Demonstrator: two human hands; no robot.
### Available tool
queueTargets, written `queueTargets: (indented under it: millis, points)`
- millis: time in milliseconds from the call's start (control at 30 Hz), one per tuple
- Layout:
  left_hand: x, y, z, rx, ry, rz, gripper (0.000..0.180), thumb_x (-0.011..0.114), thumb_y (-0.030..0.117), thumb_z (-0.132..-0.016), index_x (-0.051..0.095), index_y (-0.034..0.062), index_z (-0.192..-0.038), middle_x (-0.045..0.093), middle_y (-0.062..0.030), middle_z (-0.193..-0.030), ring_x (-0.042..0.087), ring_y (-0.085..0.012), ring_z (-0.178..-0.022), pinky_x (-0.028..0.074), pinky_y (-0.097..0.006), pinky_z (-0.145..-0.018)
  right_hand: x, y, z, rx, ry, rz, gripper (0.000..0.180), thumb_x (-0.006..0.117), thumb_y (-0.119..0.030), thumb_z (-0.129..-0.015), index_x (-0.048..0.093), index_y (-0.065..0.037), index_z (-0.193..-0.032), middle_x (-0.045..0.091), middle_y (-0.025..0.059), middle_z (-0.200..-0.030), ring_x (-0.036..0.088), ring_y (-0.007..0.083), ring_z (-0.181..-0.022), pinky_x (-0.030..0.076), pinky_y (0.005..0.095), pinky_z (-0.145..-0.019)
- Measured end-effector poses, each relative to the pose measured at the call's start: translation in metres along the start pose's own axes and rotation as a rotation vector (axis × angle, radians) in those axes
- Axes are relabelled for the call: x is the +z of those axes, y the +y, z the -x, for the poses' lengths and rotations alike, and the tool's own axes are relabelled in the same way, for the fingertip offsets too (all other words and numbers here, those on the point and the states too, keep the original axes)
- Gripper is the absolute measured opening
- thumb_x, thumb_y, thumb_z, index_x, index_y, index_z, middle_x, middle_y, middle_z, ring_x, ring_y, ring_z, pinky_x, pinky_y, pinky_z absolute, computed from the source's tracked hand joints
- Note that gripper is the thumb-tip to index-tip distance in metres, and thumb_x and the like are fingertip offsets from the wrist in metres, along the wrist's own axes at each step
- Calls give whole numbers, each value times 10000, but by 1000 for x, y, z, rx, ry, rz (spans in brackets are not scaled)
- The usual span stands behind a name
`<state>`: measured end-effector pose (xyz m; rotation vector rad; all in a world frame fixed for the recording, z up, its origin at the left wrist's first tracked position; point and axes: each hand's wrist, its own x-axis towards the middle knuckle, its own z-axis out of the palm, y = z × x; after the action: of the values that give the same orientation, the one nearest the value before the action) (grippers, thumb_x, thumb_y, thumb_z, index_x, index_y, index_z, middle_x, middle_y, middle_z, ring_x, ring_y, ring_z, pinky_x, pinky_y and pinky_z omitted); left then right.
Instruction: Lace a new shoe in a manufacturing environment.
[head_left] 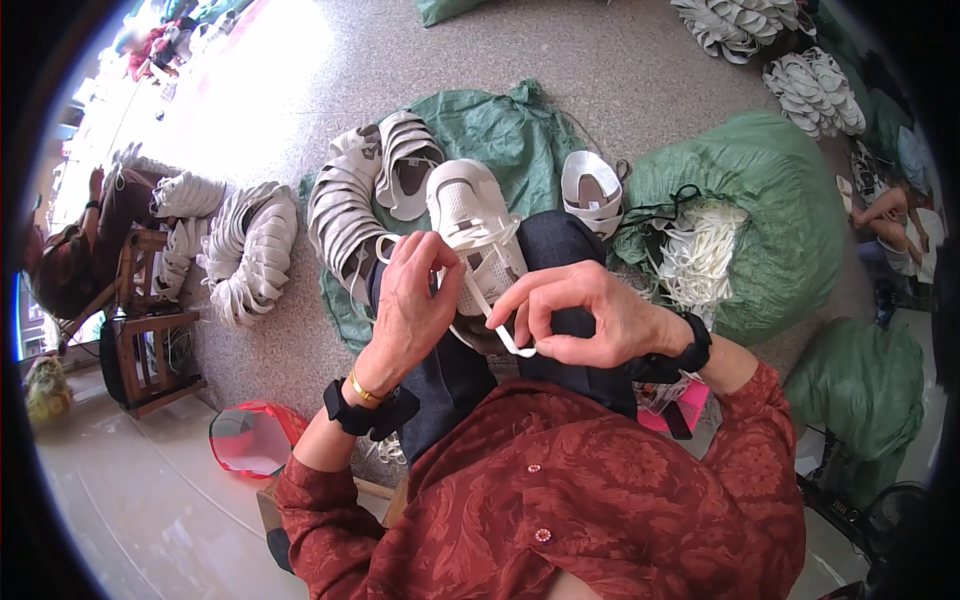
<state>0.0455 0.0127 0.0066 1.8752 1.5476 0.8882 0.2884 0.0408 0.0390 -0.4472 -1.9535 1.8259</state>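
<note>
White lace (478,297) runs between the two hands, over the opening of a pale beige shoe (462,205); this shoe sits between the knees, on dark trousers (445,395), with its toe directed to 12 o'clock; taking the shoe as the centre of the clock, all other places are told from it.

Left hand (415,290), near 7 o'clock, is closed, its thumb and fingertips brought together on the lace, and a small loop stands out beside its knuckles; right hand (582,310), near 5 o'clock, pinches the lace close to its end between thumb and forefinger, while another finger is bent; exact contact of each finger is partly hidden.

Close at 9 o'clock is a curved row of nested shoe uppers (335,205), and a shorter row (405,130) is at 11; green sheet (490,115) is spread beneath them and toward 12; a single upper (598,216) stands at 2 o'clock; at 3 o'clock a green sack (790,220) is open, showing a mass of white laces (700,255); farther at 9 o'clock lies a ring of uppers (270,220); a red-rimmed bag (285,420) is between 7 and 8 o'clock.
</note>
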Motion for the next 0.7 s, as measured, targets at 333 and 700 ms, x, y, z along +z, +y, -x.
queueTargets:
  millis: [333,700]
  points:
    - [10,8,-5,124,-100,-196,158,691,28,-798,556,13,-876,520,-125,-846,527,-328,-852,431,-411,-761,16,15,7,10,-70,30,74,642,-23,-836,674,22,-886,675,45,-762,645,106,-726,533,281,-754]
    - [14,12,-32,-138,-78,237,141,591,-32,-843,487,17,-923,507,-56,-642,482,-168,-545,393,-319,-529,3,18,13,271,87,-495,135,540,-102,-955,501,-40,-842,702,141,-970,667,154,-795,568,305,-751]
